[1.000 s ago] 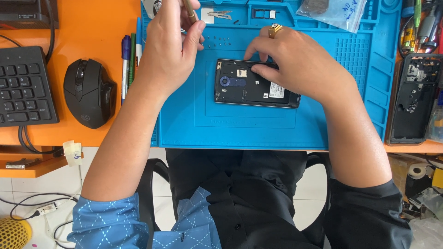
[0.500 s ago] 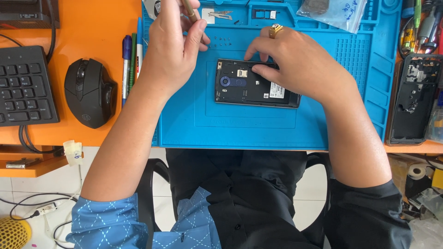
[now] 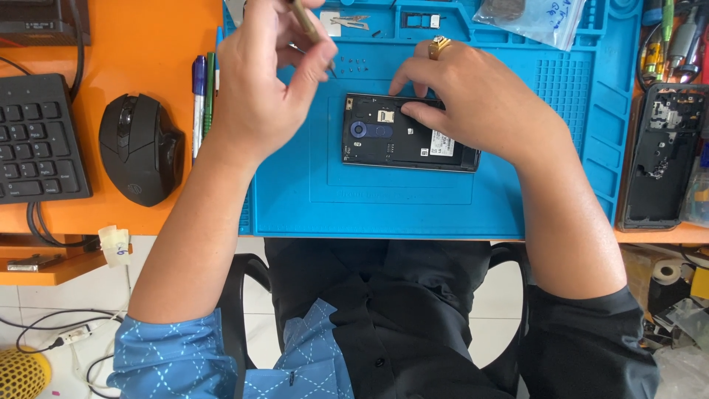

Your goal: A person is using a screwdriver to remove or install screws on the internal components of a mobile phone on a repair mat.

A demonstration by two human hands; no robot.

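Hands working over an opened phone on the blue mat.

Left hand (image 3: 258, 89) is pinching a thin tool (image 3: 309, 26), upper centre; right hand (image 3: 473, 103), fingers spread, is pressing the phone (image 3: 391, 137), lying lengthwise just right of the tool.

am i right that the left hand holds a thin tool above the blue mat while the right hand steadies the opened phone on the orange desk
Not quite: the opened phone lies on the blue mat, not on the orange desk. The head view shows it. The left hand does hold a thin tool, and the right hand steadies the phone.
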